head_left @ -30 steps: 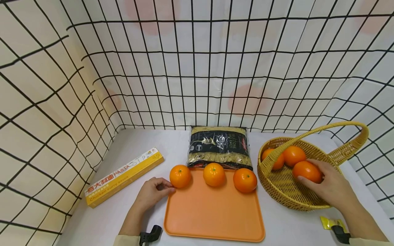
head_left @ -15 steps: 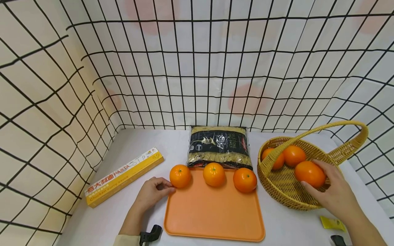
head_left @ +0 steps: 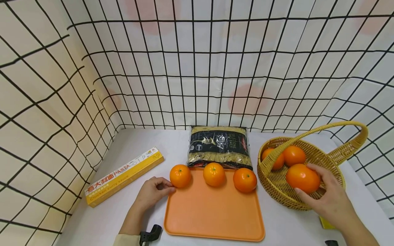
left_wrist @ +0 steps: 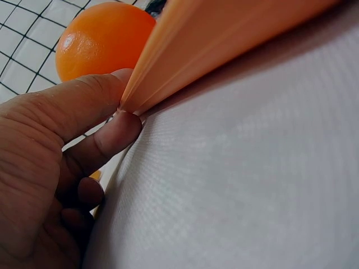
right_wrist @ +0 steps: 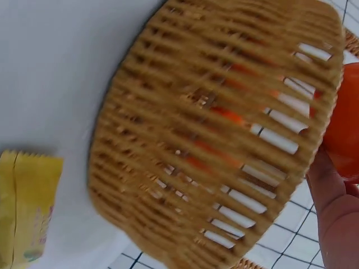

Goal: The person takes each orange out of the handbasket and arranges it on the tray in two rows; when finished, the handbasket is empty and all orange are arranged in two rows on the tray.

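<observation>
My right hand (head_left: pixel 330 193) grips a glossy orange (head_left: pixel 303 178) over the wicker basket (head_left: pixel 278 196), thumb on the near side and fingers behind. Two more oranges lie in the basket's back left part; one is this orange (head_left: pixel 294 155). In the right wrist view the basket's woven side hides much of the inside. My left hand (head_left: pixel 152 194) pinches the far left corner of the orange tray (head_left: pixel 215 215): the left wrist view has thumb above and a finger below the rim. Three oranges stand along the tray's far edge, the leftmost orange (head_left: pixel 180 176) close to my left fingers.
Behind the tray lies a black-labelled pasta bag (head_left: pixel 218 147). A yellow pasta box (head_left: pixel 124 177) lies slanted at the left. Near the basket's front is a small yellow packet (right_wrist: pixel 28 207). Black wire grid (head_left: pixel 194 53) walls the table, and the basket's tall handle (head_left: pixel 323 127) arches up.
My right hand has raised the orange from the basket's inside and brought it slightly left and nearer. The left hand and the tray have stayed put.
</observation>
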A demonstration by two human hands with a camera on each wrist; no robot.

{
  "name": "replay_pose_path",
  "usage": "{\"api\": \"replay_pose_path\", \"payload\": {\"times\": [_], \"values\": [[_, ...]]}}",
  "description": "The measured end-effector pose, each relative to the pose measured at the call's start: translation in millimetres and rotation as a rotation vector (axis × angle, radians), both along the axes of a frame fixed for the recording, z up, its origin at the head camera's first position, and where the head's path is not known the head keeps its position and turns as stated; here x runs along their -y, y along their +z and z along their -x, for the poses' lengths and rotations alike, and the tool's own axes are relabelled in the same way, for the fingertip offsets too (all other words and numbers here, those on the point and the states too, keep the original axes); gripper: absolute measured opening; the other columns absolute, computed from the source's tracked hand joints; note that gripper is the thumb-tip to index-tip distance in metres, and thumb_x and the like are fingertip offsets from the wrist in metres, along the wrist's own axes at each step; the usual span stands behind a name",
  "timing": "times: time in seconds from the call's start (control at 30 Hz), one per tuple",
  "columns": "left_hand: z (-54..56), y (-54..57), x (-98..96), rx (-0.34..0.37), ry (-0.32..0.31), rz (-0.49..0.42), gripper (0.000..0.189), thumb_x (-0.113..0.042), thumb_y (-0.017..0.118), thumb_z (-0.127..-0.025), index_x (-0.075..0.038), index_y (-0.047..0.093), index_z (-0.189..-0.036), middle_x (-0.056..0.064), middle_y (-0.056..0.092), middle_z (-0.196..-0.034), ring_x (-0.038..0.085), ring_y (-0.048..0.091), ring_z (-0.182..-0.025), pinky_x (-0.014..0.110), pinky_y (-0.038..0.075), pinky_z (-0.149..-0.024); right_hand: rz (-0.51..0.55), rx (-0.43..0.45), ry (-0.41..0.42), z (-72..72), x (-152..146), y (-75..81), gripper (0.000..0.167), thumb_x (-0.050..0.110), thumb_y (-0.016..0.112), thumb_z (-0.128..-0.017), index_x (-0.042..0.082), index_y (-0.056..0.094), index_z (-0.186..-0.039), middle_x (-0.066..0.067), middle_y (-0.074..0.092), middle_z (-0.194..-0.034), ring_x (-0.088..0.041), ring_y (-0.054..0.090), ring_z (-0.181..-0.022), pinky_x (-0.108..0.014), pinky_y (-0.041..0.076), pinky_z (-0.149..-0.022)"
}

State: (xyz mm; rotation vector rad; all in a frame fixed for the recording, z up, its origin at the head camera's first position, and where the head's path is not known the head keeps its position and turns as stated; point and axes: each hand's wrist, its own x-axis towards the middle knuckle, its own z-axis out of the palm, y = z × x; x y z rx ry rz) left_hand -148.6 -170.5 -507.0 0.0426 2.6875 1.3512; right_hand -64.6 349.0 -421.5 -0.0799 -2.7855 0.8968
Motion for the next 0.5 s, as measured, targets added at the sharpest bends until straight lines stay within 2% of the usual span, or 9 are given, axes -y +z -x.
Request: {"api": "replay_pose_path", "payload": {"times": [0.07, 0.17, 0.27, 0.33, 0.4, 0.5], "values": [[-0.1, 0.2, -0.2, 0.003, 0.001, -0.001, 0.015, -0.031, 0.090, -0.078, -0.025, 0.077, -0.083, -0.006, 0.065, -0.082, 0.013, 0.054, -0.082, 0.023, 0.044, -0.072, 0.020, 0.022, 0.001, -1.8, 4.3, 1.2, 0.092, 0.031, 0.088, -0.081, 0.011, 0.035, -0.153, -0.032, 0.037, -0.146, -0.054, 0.047, -0.117, 0.007, 0.031, -0.070], [0.3, 0.1, -0.5, 0.007, 0.002, 0.001, 0.016, -0.032, 0.089, -0.078, -0.025, 0.077, -0.084, -0.006, 0.065, -0.082, 0.014, 0.054, -0.083, 0.024, 0.044, -0.072, 0.039, 0.023, 0.015, -4.4, 10.8, 3.5, 0.094, 0.031, 0.089, -0.080, 0.012, 0.034, -0.153, -0.032, 0.036, -0.144, -0.054, 0.048, -0.116, 0.008, 0.030, -0.072], [0.1, 0.4, -0.8, 0.005, 0.001, 0.006, 0.016, -0.033, 0.089, -0.078, -0.025, 0.077, -0.085, -0.007, 0.066, -0.082, 0.014, 0.053, -0.083, 0.024, 0.044, -0.073, 0.021, -0.018, 0.044, -6.3, 17.3, 4.7, 0.094, 0.029, 0.092, -0.077, 0.013, 0.037, -0.151, -0.027, 0.038, -0.144, -0.047, 0.048, -0.116, 0.009, 0.027, -0.078], [0.1, 0.2, -0.7, 0.005, 0.001, 0.008, 0.016, -0.033, 0.089, -0.078, -0.025, 0.077, -0.085, -0.007, 0.066, -0.082, 0.014, 0.053, -0.083, 0.025, 0.043, -0.072, 0.008, -0.063, 0.071, -7.0, 21.9, 4.8, 0.092, 0.028, 0.094, -0.074, 0.015, 0.042, -0.149, -0.022, 0.042, -0.143, -0.033, 0.047, -0.120, 0.008, 0.024, -0.083], [0.1, 0.2, -0.7, 0.004, 0.001, 0.009, 0.016, -0.033, 0.089, -0.078, -0.025, 0.077, -0.085, -0.007, 0.066, -0.082, 0.014, 0.053, -0.083, 0.025, 0.043, -0.073, -0.007, -0.105, 0.098, -7.3, 26.5, 5.1, 0.090, 0.027, 0.095, -0.071, 0.017, 0.047, -0.146, -0.016, 0.045, -0.141, -0.011, 0.044, -0.121, 0.008, 0.023, -0.086], [0.6, -0.1, -0.4, 0.004, 0.001, 0.008, 0.015, -0.033, 0.089, -0.079, -0.025, 0.077, -0.085, -0.006, 0.065, -0.082, 0.014, 0.053, -0.082, 0.025, 0.044, -0.073, -0.010, -0.151, 0.134, -7.7, 34.4, 5.8, 0.086, 0.027, 0.097, -0.067, 0.021, 0.053, -0.141, -0.006, 0.050, -0.136, 0.011, 0.035, -0.113, 0.006, 0.027, -0.087]]}}
